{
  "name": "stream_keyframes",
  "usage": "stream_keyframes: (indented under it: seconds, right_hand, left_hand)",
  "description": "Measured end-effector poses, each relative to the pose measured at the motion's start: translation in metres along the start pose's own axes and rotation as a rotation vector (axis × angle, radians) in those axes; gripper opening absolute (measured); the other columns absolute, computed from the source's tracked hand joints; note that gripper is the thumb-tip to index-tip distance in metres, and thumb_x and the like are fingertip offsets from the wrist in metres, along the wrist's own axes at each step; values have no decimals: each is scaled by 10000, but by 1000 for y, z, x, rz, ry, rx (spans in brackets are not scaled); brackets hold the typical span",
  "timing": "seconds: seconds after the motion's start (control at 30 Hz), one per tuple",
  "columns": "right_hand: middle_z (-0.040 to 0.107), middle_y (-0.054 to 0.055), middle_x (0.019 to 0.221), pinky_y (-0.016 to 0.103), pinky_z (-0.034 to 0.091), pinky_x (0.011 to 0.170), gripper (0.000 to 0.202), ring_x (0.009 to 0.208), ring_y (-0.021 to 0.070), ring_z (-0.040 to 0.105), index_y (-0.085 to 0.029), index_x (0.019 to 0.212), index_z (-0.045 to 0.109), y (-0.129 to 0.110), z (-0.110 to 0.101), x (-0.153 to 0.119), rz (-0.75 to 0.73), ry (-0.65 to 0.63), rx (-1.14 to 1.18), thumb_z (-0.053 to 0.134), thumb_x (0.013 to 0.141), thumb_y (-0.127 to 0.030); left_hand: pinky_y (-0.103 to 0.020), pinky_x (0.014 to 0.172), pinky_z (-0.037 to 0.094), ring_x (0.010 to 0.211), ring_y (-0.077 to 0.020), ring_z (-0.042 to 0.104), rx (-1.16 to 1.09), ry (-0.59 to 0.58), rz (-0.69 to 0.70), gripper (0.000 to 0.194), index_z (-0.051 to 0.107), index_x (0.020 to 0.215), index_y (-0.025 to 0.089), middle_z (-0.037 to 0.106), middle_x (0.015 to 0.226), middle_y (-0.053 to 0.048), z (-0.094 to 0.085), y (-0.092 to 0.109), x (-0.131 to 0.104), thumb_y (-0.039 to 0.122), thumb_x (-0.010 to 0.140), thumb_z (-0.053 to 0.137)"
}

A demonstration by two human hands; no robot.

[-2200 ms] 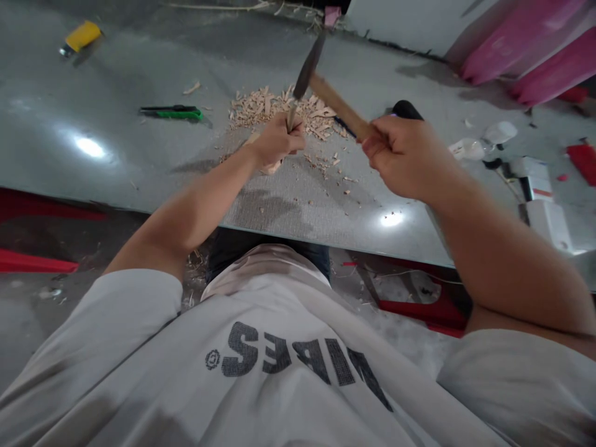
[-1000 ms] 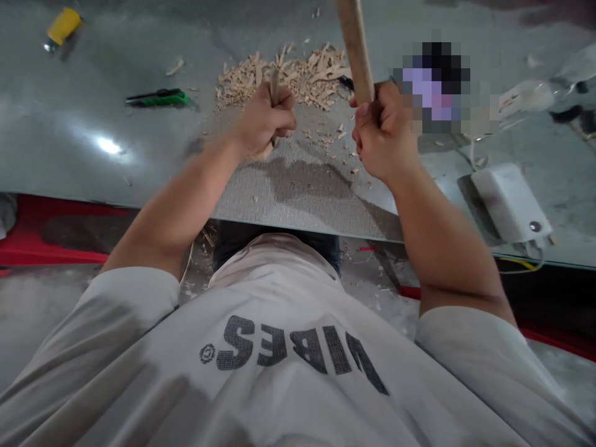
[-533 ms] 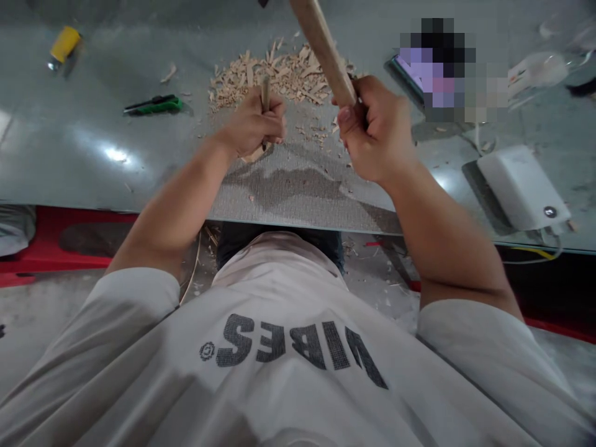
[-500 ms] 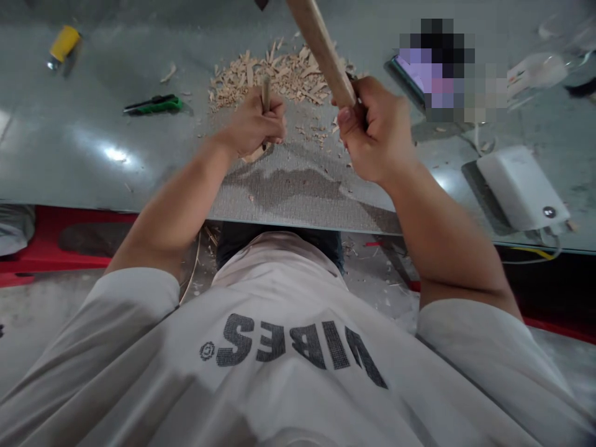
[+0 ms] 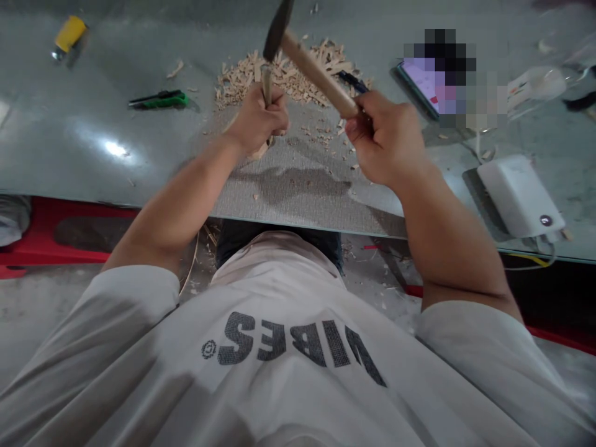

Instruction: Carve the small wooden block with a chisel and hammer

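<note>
Left hand (image 5: 266, 121) closed in a fist around an upright rod (image 5: 266, 87); wood (image 5: 259, 152) partly hidden beneath, at its 7 o'clock. Right hand (image 5: 386, 136), at the left's 3 o'clock, wrapped round the handle of the hammer (image 5: 316, 69). Hammer head at the left hand's 12 o'clock, right by the rod's top; the angle is poor, so contact or a narrow gap cannot be told.

Risks, as judged:
1. Off-centre blow. Rod top is narrow and little of it rises above the fist; a glancing head could hit the fingers.
2. Wood slip. Only the left side steadies things, and the worktop (image 5: 153, 167) appears smooth; a tilted rod could skid.
3. Loose chips (image 5: 298, 82), heaped from 11 to 2 o'clock of the left hand, could get under the wood and rock it.
4. Wide swing. Phone (image 5: 419, 93) lies at the right hand's 2 o'clock, near enough to be knocked.
</note>
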State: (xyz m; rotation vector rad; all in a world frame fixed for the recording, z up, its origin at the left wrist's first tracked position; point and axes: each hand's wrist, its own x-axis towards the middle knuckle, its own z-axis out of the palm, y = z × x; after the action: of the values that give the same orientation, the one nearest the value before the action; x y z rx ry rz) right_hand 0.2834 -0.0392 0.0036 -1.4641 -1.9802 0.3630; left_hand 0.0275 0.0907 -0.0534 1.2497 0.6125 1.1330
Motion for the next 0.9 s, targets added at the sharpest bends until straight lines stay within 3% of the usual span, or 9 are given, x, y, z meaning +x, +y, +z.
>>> stream_keyframes:
  seconds: [0.1, 0.2, 0.3, 0.47, 0.57, 0.63, 0.7, 0.77, 0.9]
  right_hand:
    - [619, 84, 882, 469, 451, 784, 527, 752, 248, 504, -307, 1132, 660, -5, 1, -4, -27, 43, 105, 465, 1116, -796]
    - [606, 79, 837, 470, 459, 785, 562, 742, 241, 499, -305, 1017, 653, -11, 1, -7, 20, -20, 83, 546, 1075, -854]
    - [643, 78, 876, 455, 471, 775, 577, 774, 245, 533, -317, 1098, 675, -14, 1, -9, 37, 43, 124, 496, 1097, -865]
    - [587, 59, 816, 418, 367, 728, 509, 721, 216, 479, -278, 948, 570, -15, 6, -8, 52, -43, 102, 601, 1088, -766]
    - [590, 58, 850, 408, 354, 730, 396, 719, 215, 462, -284, 1000, 562, -15, 8, -8, 56, 14, 146, 562, 1108, -665]
    - [600, 64, 845, 405, 345, 712, 369, 720, 221, 466, -282, 980, 553, -14, 8, -7, 64, -25, 112, 582, 1087, -633]
    - [602, 70, 820, 404, 335, 699, 450, 717, 222, 463, -276, 927, 528, -13, 9, -6, 83, -79, 67, 601, 1070, -697]
    - [587, 70, 806, 407, 346, 711, 584, 729, 224, 468, -282, 940, 537, -10, 11, -6, 88, -53, 95, 543, 1063, -853]
    - [512, 53, 767, 415, 396, 776, 844, 822, 242, 517, -307, 1085, 587, -4, 18, -3, 97, 84, 262, 366, 973, -1114]
  left_hand:
    - [-232, 552, 272, 497, -61, 174, 91, -125, 70, 562, 261, 565, 292, 171, 606, 101, -3, 2, -1, -158, 721, 560]
    - [-253, 556, 248, 501, -68, 160, 137, -160, 124, 510, 219, 590, 299, 147, 627, 92, -5, 0, -1, -48, 684, 580]
    - [-270, 571, 267, 507, -74, 195, 170, -168, 153, 471, 217, 611, 296, 162, 631, 84, -7, -3, 0, 82, 650, 635]
    - [-319, 538, 239, 499, -83, 192, 224, -150, 174, 535, 189, 592, 305, 152, 592, 81, -8, -6, 3, 225, 605, 718]
    - [-358, 551, 209, 539, -120, 152, 259, -173, 178, 628, 190, 580, 323, 110, 591, 72, -10, -5, 4, 291, 654, 813]
    - [-384, 565, 197, 561, -150, 133, 277, -209, 180, 662, 199, 565, 345, 77, 586, 63, -12, -7, 5, 346, 675, 851]
    - [-397, 590, 189, 569, -167, 115, 280, -220, 192, 641, 211, 552, 360, 40, 582, 62, -14, -8, 6, 384, 688, 837]
    - [-406, 630, 201, 571, -181, 124, 272, -239, 180, 593, 248, 534, 373, 41, 562, 63, -16, -9, 4, 406, 682, 821]
    - [-420, 710, 194, 601, -238, 179, 179, -540, 11, 429, 342, 520, 409, 85, 528, 52, -18, 1, -4, 431, 522, 770]
